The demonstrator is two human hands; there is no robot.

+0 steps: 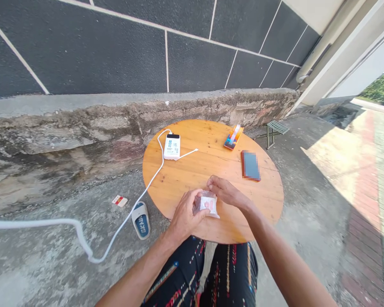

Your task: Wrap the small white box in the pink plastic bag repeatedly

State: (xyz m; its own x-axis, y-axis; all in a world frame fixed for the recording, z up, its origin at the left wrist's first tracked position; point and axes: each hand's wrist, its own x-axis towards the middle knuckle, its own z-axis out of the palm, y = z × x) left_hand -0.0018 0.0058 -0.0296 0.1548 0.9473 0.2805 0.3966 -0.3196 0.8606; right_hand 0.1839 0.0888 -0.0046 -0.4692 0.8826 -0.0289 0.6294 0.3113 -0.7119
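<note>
My left hand point(188, 212) is closed around a small clear plastic packet point(208, 204) with a white label and red print, above the near part of the round wooden table point(185, 181). The thumb lies along the packet's near edge and the fingers at its left side. My right hand point(222, 189) is at the packet's upper right corner, its fingers curled together. Whether the fingertips pinch the film there is too small to tell.
On the table are a white power bank point(172, 147) with cables, an orange-and-blue packet point(234, 137) and a phone point(251, 165). A slipper point(141, 220) and a red-and-white card point(119, 201) lie on the ground at left. A folding stool point(277, 128) stands right, near the wall.
</note>
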